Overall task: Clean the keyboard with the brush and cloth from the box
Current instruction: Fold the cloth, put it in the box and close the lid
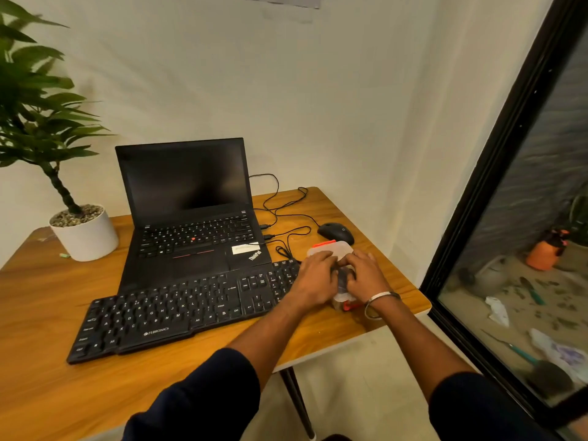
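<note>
A black keyboard (pixel 178 308) lies on the wooden table (pixel 47 377) in front of a laptop. Right of it stands a clear plastic box (pixel 334 249) with orange clips. My left hand (pixel 315 278) and my right hand (pixel 364 275) both rest on top of the box, fingers curled over its lid. Something dark shows through the plastic between my hands. I cannot make out the brush or the cloth; my hands hide most of the box.
An open black laptop (pixel 191 214) stands behind the keyboard. A black mouse (pixel 335 232) and loose cables (pixel 280 202) lie beyond the box. A potted plant (pixel 84 232) sits at the left. The table's right edge (pixel 413 297) is close to the box; a glass door is at right.
</note>
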